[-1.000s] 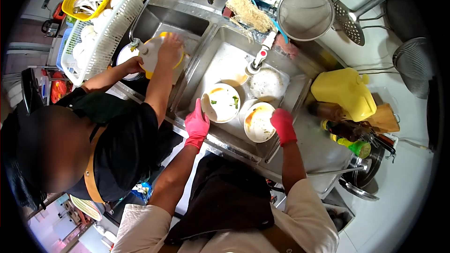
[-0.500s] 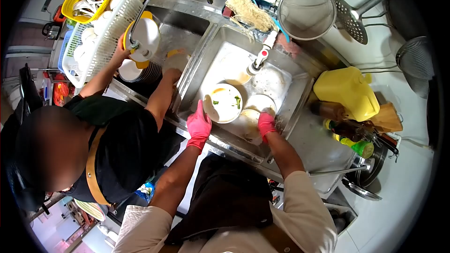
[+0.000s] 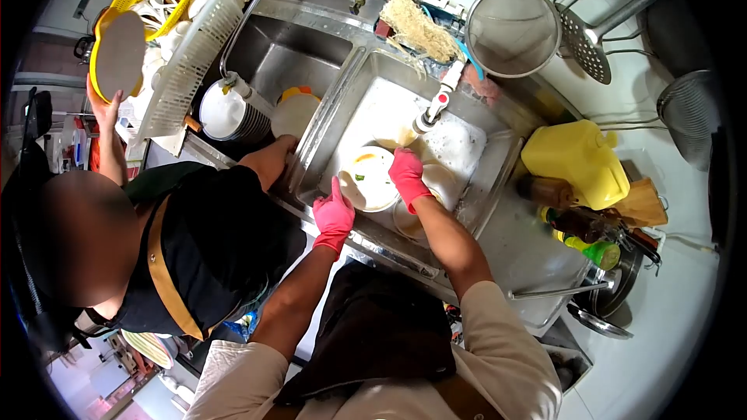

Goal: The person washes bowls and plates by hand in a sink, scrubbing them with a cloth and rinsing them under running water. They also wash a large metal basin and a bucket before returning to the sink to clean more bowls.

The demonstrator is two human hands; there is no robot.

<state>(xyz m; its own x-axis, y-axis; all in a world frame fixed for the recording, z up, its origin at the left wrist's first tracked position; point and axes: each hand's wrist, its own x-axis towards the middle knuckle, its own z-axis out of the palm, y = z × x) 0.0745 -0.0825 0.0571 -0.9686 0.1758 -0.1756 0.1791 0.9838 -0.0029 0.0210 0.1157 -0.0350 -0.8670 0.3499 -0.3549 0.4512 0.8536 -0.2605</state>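
Note:
My left hand (image 3: 334, 215), in a pink rubber glove, grips the near left edge of a white bowl (image 3: 372, 190) with green scraps inside, in the right sink basin (image 3: 331, 144). The pink-gloved right hand (image 3: 408, 173) is over the bowl's right edge; its fingers are bent, and whatever they hold is hidden. More bowls (image 3: 440, 183) lie beside and beneath it, under my right wrist. A faucet (image 3: 434, 105) with a red dot hangs over the basin, above a bowl of cloudy liquid.
At the left a co-worker (image 3: 198, 241) holds up a yellow-rimmed plate (image 3: 120, 54) near a white basket (image 3: 191, 58). Stacked bowls (image 3: 224, 111) stand in the left basin. A yellow jug (image 3: 576, 162) and bottles are on the right; strainers (image 3: 513, 31) hang behind.
My right hand has moved up and left, from the right-hand bowl to the bowl with scraps. My left hand has barely moved. The co-worker's raised hand has carried the yellow-rimmed plate left.

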